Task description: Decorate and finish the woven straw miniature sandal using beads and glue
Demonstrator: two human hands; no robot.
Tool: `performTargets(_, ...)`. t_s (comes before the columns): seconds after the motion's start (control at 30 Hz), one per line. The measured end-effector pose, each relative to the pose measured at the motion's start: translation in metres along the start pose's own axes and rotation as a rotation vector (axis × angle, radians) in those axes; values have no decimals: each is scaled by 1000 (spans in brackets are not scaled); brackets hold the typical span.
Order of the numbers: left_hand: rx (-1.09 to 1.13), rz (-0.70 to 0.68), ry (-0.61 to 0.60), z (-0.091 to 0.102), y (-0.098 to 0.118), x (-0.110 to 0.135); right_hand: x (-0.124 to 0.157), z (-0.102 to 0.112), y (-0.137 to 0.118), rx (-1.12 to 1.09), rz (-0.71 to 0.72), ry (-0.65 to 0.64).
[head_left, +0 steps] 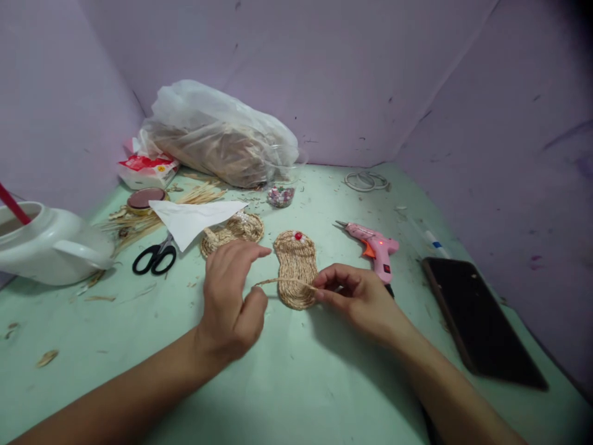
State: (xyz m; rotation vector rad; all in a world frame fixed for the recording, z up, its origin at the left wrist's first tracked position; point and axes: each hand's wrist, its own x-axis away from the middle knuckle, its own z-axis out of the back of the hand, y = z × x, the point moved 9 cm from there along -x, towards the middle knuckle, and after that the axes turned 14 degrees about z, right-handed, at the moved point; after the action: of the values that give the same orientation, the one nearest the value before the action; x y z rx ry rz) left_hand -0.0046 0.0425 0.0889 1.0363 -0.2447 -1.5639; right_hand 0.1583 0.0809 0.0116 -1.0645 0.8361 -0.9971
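A small slipper-shaped piece of coiled straw cord (296, 266) lies on the table, with a red bead (298, 236) among white ones near its far end. Across its near half runs a thin straw cord (280, 281). My right hand (347, 293) pinches the right end of this cord between thumb and fingertips. On the other side, my left hand (234, 300) is open, thumb and index finger spread apart beside the cord's left tip. Just beyond that hand lies a second coiled straw piece (236, 232), partly covered by white paper (192, 219).
A pink glue gun (373, 241) lies right of the slipper piece, and a dark phone (482, 321) farther right. Black-handled scissors (155, 258) and a white watering can (60, 244) stand left. Behind are a plastic bag (217, 133), a cup of beads (280, 196) and metal rings (365, 180).
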Motion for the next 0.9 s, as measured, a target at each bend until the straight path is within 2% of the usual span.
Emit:
performTargets(0.07,-57,-175,-38,-2,25,7,2,-6,-9,-9,75,13)
performTargets(0.17,-185,-264,-160,-20,42,16,5,-13,-23,-20,184,16)
performTargets(0.27,-188,-230,-217,-32,40,17,7,-10,-32,-25,257,62)
performTargets(0.37,-91,-74,-253,-35,26,8,7,-1,-34,-63,274,145)
performTargets(0.47,26,126,-262,-33,10,-1,5,7,-25,-129,172,209)
performTargets(0.57,58,184,-225,-28,5,-4,4,1,-9,-231,-22,189)
performTargets(0.63,40,132,-209,-27,9,-2,6,-9,-1,-319,-130,144)
performTargets(0.7,8,33,-200,-27,16,1,8,-18,2,-411,-180,98)
performTargets(0.8,-22,-77,-186,-28,22,6,9,-25,1,-492,-177,72)
performTargets(0.9,-15,-80,-193,-29,22,7,10,-25,-1,-500,-169,84)
